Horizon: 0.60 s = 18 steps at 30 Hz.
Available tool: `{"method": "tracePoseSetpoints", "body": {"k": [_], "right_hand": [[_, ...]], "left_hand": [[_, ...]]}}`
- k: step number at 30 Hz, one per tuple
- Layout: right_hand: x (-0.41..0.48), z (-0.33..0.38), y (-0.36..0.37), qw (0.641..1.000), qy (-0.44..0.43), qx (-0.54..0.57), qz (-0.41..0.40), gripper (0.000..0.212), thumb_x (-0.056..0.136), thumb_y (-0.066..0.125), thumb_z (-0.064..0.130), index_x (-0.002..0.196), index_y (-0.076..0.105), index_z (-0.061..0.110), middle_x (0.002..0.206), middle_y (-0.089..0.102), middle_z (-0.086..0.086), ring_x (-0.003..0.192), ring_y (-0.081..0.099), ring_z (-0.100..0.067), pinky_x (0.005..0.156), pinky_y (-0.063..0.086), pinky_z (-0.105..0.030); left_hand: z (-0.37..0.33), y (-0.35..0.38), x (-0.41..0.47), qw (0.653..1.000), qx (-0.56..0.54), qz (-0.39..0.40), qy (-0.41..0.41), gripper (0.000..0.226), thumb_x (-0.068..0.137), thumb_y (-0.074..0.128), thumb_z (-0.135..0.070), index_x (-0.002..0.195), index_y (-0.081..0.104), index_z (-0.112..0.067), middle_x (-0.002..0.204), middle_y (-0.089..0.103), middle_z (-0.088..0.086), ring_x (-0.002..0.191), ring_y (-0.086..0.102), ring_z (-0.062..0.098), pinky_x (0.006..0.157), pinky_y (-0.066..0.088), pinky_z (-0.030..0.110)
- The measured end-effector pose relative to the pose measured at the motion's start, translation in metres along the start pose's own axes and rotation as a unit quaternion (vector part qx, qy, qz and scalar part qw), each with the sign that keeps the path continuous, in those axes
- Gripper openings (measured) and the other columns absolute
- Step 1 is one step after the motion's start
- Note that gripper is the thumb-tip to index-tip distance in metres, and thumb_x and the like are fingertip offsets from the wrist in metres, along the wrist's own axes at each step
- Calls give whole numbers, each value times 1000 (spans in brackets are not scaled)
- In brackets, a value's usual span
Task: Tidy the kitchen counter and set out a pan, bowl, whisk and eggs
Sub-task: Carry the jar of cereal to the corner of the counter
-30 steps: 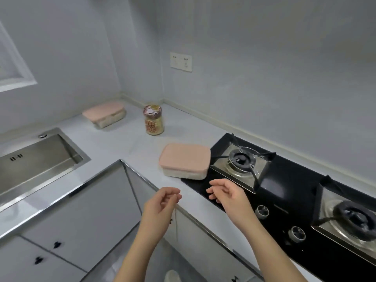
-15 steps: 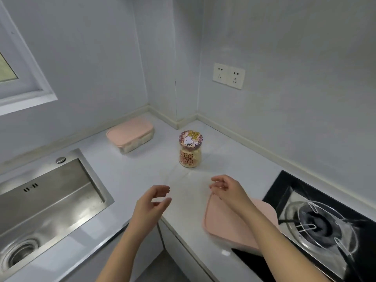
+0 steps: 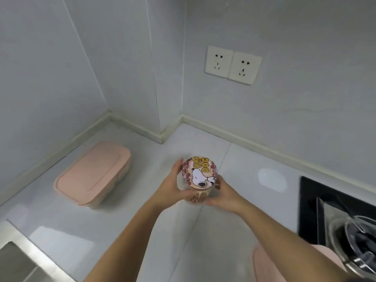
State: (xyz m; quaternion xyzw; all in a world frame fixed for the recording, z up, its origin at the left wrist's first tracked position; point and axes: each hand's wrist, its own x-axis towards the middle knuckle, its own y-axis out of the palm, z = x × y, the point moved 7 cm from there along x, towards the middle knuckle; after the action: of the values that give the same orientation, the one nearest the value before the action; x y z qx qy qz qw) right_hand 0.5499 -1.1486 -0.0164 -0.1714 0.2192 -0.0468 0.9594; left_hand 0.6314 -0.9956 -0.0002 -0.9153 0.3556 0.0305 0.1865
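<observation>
A jar (image 3: 200, 175) with a round cartoon-dog lid stands near the middle of the white counter (image 3: 240, 159). My left hand (image 3: 173, 188) wraps round its left side, fingers reaching up to the lid's rim. My right hand (image 3: 222, 195) grips its right side, lower down. The hands hide most of the jar's body. No pan, bowl, whisk or eggs are in view.
A pink-lidded box (image 3: 93, 173) lies at the left, near the wall. Under my right forearm, at the bottom right, shows part of a second pink box (image 3: 264, 263). A black gas hob (image 3: 333, 218) fills the right edge. The steel sink (image 3: 16, 259) is at the bottom left. Two wall sockets (image 3: 233, 65) hang above.
Both hands reached forward from open air and closed round the jar. My view moved in toward the counter corner, so the jar looks larger and the nearer pink box dropped to the bottom edge.
</observation>
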Motion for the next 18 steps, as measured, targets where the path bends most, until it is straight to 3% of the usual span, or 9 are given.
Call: {"method": "tracePoseSetpoints", "body": {"k": [3,6,9,11,14,18], "right_hand": [[14,-2,3,1000,-4,10,-5,94,67,85,7,142,31,26,130,50,15,123,47,-5,80,40,1],[22,-8,2,1000,9,24,-9,93,67,85,5,138,32,31,126,51,21,120,49,-2,82,42,-1],[20,-7,1,998,15,54,5,87,72,81,4,136,30,31,127,50,19,119,49,-3,86,45,-7],[16,-4,2,997,16,74,23,82,74,81,14,137,31,31,130,51,14,123,49,-8,92,47,-17],[1,2,6,991,18,127,31,82,71,77,28,139,32,30,131,56,5,117,58,-8,87,53,-25],[-23,12,-1,980,-3,200,-11,76,73,77,24,134,32,34,125,60,3,113,62,-10,85,55,-29]], "left_hand": [[-7,6,20,997,-31,50,44,102,59,88,-8,138,29,-33,133,49,-17,121,48,-6,99,39,14],[-6,9,33,993,-76,69,61,95,55,89,-1,129,38,-32,128,56,-12,120,55,3,94,44,16],[-10,10,39,993,-92,55,56,92,53,92,-13,129,42,-23,126,60,-7,118,58,7,95,48,22],[-10,10,43,993,-107,45,34,90,50,90,-28,127,43,-23,123,61,-7,113,60,4,92,49,20],[-6,12,45,987,-156,42,-11,88,52,85,-36,128,44,-19,119,65,-1,110,63,12,89,54,30],[-30,24,38,979,-196,40,-36,89,50,83,-42,127,47,-17,116,66,2,106,65,18,84,55,34]]}}
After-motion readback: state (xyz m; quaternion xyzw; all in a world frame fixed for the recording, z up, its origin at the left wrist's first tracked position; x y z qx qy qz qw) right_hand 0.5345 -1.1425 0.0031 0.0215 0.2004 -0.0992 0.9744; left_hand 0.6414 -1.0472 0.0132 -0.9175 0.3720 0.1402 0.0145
